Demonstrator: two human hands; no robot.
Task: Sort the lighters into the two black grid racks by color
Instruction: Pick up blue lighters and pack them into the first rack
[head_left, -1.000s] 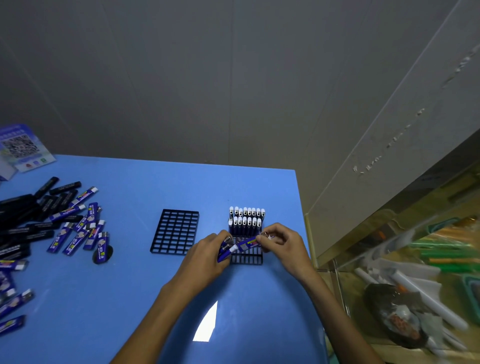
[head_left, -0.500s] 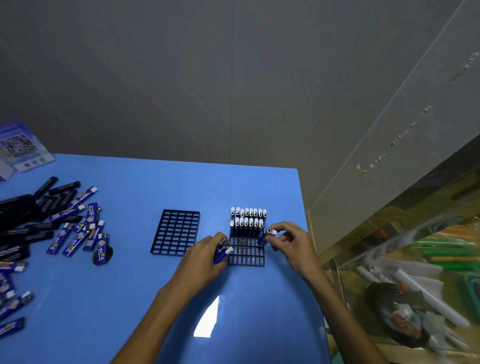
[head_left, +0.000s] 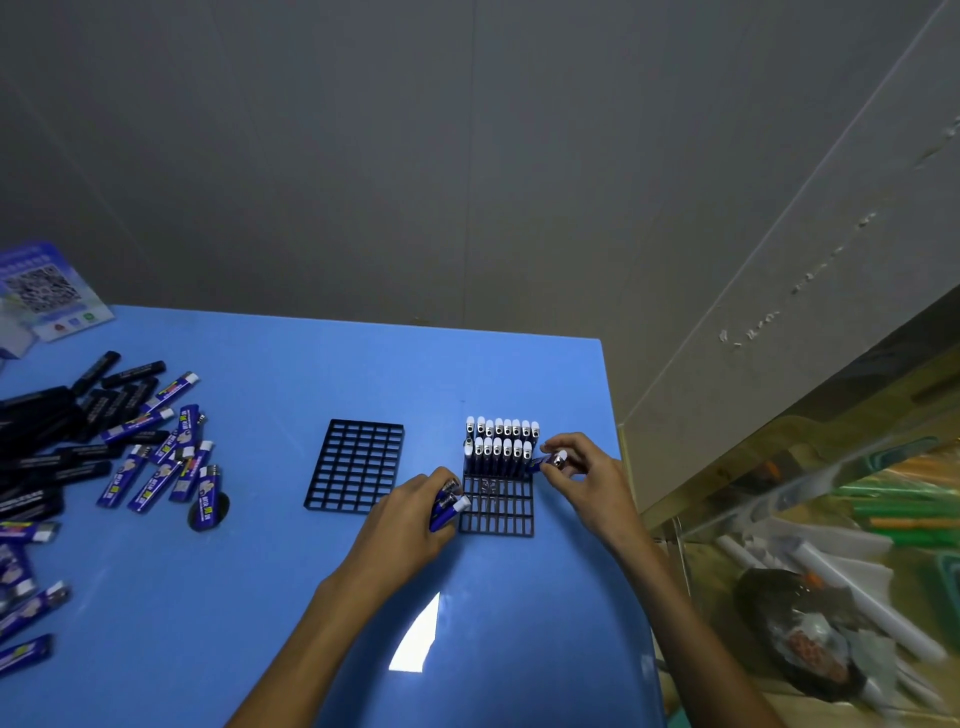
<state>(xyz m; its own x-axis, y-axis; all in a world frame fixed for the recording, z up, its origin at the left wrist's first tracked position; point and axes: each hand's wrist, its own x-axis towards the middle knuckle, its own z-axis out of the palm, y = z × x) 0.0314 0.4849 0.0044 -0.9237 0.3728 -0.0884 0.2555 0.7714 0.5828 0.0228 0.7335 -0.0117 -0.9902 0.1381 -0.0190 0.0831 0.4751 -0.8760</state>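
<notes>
Two black grid racks sit mid-table. The left rack (head_left: 355, 466) holds nothing. The right rack (head_left: 497, 507) has two back rows of upright blue lighters (head_left: 500, 441) with white caps. My right hand (head_left: 584, 480) pinches one blue lighter (head_left: 546, 462) at the right end of the second row, tilted toward the rack. My left hand (head_left: 410, 519) grips a small bunch of blue lighters (head_left: 448, 506) against the rack's left edge. Loose blue lighters (head_left: 166, 457) and black lighters (head_left: 57, 441) lie in a pile at the table's left.
The blue table (head_left: 291, 597) ends at its right edge just beyond the right rack. A QR-code leaflet (head_left: 44, 291) lies at the far left corner. Right of the table, a glass-topped case (head_left: 831, 545) holds tubes and clutter. A grey wall stands behind.
My right hand took one blue lighter away from the bunch in my left hand and carried it right and back, to the end of the second row. My left hand stayed by the rack.
</notes>
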